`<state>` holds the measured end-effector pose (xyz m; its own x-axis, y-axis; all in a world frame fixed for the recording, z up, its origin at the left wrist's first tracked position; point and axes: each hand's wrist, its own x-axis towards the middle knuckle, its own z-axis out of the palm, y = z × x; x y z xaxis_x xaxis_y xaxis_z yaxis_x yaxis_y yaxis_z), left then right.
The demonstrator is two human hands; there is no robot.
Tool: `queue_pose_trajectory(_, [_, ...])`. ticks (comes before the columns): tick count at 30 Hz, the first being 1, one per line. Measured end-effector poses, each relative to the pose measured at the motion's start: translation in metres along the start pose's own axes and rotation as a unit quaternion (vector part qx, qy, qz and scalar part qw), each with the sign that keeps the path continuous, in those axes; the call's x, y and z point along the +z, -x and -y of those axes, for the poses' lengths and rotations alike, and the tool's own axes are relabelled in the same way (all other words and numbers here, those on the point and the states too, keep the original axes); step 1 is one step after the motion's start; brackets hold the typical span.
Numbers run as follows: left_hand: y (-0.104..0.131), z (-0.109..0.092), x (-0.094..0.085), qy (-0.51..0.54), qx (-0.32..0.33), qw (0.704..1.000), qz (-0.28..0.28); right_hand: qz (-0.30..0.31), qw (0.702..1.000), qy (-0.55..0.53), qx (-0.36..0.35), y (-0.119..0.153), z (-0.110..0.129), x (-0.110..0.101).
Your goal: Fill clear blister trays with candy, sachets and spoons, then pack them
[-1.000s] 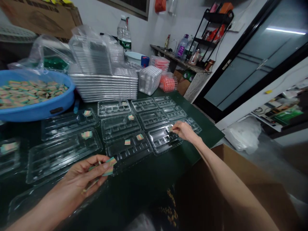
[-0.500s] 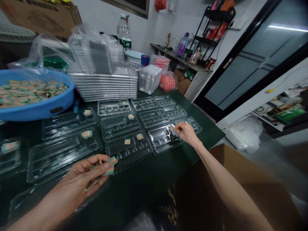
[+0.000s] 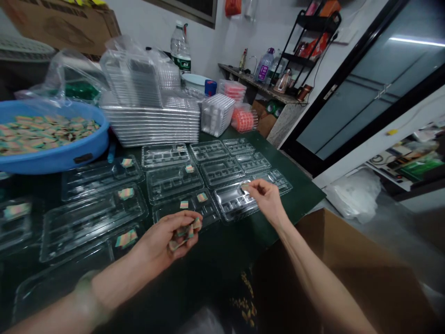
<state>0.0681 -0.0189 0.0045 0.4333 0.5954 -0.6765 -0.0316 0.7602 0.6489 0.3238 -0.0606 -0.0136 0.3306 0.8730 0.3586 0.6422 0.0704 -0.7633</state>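
Observation:
My left hand (image 3: 167, 234), wearing a pale band at the wrist, is curled around several small striped pieces (image 3: 189, 230) in orange, cream and teal. It hovers over the near edge of a clear plastic tray (image 3: 165, 211) where two striped pieces (image 3: 184, 204) sit. Further right, my right hand (image 3: 267, 197) pinches thumb and fingers at a striped piece (image 3: 245, 187), over the upper compartments of another clear tray (image 3: 227, 208). Whether that piece touches the tray I cannot tell. Other trays to the left hold striped pieces (image 3: 125, 193) in their corner compartments.
A blue basin (image 3: 62, 162) full of striped pieces stands at the left. Stacked clear trays (image 3: 156, 123) rise behind the rows on the green table (image 3: 302, 192). An open cardboard box (image 3: 347, 246) is at the lower right. A water bottle (image 3: 180, 48) stands at the back.
My left hand has moved right with its striped pieces, uncovering pieces in the near-left tray. My right hand has shifted slightly left and stays at the same tray.

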Motion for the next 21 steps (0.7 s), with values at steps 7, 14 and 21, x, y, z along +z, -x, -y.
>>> queue_pose_trajectory(7, [-0.010,0.007,0.026,0.003,0.024,0.997,0.067,0.083,0.979,0.031,-0.185,0.055,0.064,0.053])
queue_pose_trajectory(14, [-0.002,0.003,0.010,-0.020,0.013,1.000,0.013,0.015,0.993,0.068,-0.100,0.016,0.016,0.014])
queue_pose_trajectory(21, [0.000,0.000,-0.008,-0.012,0.025,0.998,-0.051,0.058,0.959,0.275,0.021,-0.024,-0.059,-0.011])
